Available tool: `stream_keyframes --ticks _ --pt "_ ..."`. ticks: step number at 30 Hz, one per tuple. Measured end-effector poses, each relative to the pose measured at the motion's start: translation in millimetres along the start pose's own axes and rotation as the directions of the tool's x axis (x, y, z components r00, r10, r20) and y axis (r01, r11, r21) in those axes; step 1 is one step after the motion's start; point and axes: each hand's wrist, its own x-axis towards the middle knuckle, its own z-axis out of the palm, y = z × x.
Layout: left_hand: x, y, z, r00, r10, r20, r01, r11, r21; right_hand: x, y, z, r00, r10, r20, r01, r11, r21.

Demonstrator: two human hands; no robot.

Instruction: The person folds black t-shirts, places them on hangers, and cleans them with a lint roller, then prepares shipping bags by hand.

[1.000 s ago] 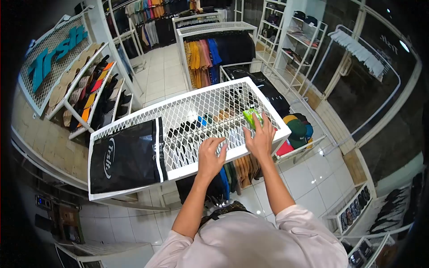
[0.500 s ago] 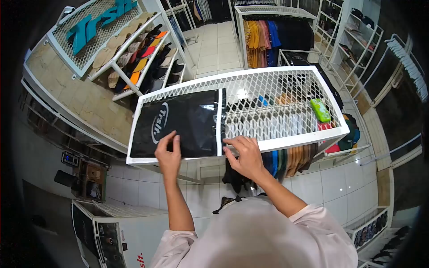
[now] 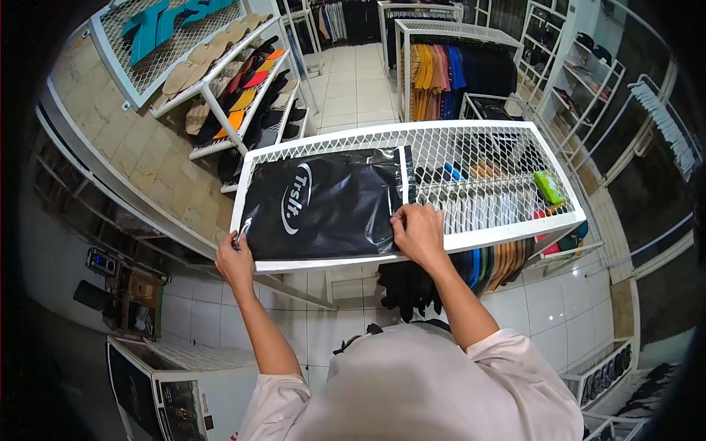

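A black plastic mailer bag lies flat on the left part of the white mesh-topped rack. It has a white oval logo, and a white strip runs along its right end. My left hand is at the bag's near left corner, thumb and finger closed on it. Near the right end, my right hand pinches the bag's edge just below the white strip. The plastic looks slightly wrinkled between both hands.
A bright green packet rests on the mesh at the right. Clothes hang beneath the rack. To the left stands a shelf of caps; farther back, a rack holds coloured shirts.
My left hand has moved left from the bag's near edge to its corner. My right hand has closed on the right edge. The plastic has become more wrinkled, and the view has shifted.
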Motion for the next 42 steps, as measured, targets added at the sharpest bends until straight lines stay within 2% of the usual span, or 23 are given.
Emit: stream_keyframes --ticks 1,2,3,4,7,8,10,11,12,14,16,18,19,22,24,26,33,34,36,37,38,40,42 --pt "-1 -3 5 0.990 0.111 -0.091 -0.109 0.994 0.028 2 0 0 0.995 -0.018 -0.102 0.015 0.999 -0.032" --pt "-1 -5 7 0.989 0.113 -0.091 -0.112 0.994 0.019 4 0 -1 0.979 -0.041 -0.201 0.028 0.997 -0.066" --pt "-6 3 2 0.996 0.085 -0.028 -0.087 0.990 -0.113 6 -2 -8 0.964 -0.031 -0.263 0.010 0.997 -0.079" --pt "-12 9 0 0.997 0.063 0.040 -0.051 0.970 -0.239 9 2 -10 0.951 -0.042 -0.308 -0.003 0.990 -0.143" --pt "-22 13 7 0.995 0.084 0.059 -0.058 0.937 -0.344 15 14 -15 0.944 0.054 -0.326 -0.067 0.997 -0.030" --pt "-24 14 9 0.992 0.096 0.084 -0.056 0.918 -0.392 16 19 -19 0.969 0.114 -0.220 -0.107 0.993 0.042" --pt "-22 17 7 0.993 0.102 0.055 -0.070 0.910 -0.410 21 20 -32 0.938 0.339 0.078 -0.344 0.870 0.353" --pt "-20 21 1 0.994 0.090 0.069 -0.053 0.910 -0.410 23 39 -25 0.974 0.218 0.054 -0.221 0.885 0.409" --pt "-17 23 -1 0.993 0.078 0.085 -0.036 0.911 -0.411 25 50 -21 0.976 0.211 0.050 -0.212 0.889 0.406" --pt "-7 25 4 0.993 0.095 0.065 -0.058 0.901 -0.430 29 69 -12 0.972 0.224 0.076 -0.236 0.945 0.225" --pt "1 24 10 0.992 0.114 0.050 -0.081 0.893 -0.442 35 57 -17 0.971 0.222 0.089 -0.237 0.939 0.250" --pt "7 24 17 0.986 0.128 0.102 -0.066 0.878 -0.473 36 38 -33 0.903 0.329 0.274 -0.390 0.898 0.206" --pt "8 24 23 0.988 0.114 0.107 -0.047 0.866 -0.497 39 43 -25 0.903 0.314 0.293 -0.390 0.885 0.254" --pt "3 22 32 0.993 0.117 0.026 -0.085 0.838 -0.539 40 32 -15 0.936 0.264 0.232 -0.314 0.924 0.217" --pt "0 20 33 0.990 0.140 0.011 -0.113 0.839 -0.533 43 20 -12 0.922 0.286 0.261 -0.333 0.930 0.158" --pt "-2 18 32 0.987 0.162 -0.010 -0.143 0.840 -0.523 45 10 -11 0.921 0.323 0.219 -0.330 0.944 -0.004" --pt "-2 15 33 0.988 0.150 -0.038 -0.146 0.826 -0.545 52 17 7 0.901 0.328 0.284 -0.338 0.941 -0.015" --pt "-1 13 35 0.988 0.147 -0.050 -0.150 0.819 -0.554 50 18 8 0.900 0.333 0.282 -0.343 0.939 -0.013" --pt "2 8 38 0.992 0.114 -0.061 -0.128 0.815 -0.565 47 17 4 0.971 0.209 0.114 -0.207 0.978 -0.033" --pt "3 7 41 0.994 0.076 -0.073 -0.104 0.809 -0.578 44 17 -1 0.976 0.213 0.041 -0.213 0.977 0.005" --pt "4 4 42 0.997 0.058 -0.060 -0.083 0.795 -0.601 47 18 -12 0.949 0.306 0.075 -0.312 0.946 0.086" --pt "4 5 43 0.996 0.058 -0.061 -0.083 0.790 -0.607 51 39 -31 0.947 0.321 -0.001 -0.318 0.940 0.123" --pt "3 8 40 0.997 0.053 -0.049 -0.072 0.808 -0.585 60 73 -48 0.934 0.347 -0.090 -0.343 0.938 0.054"
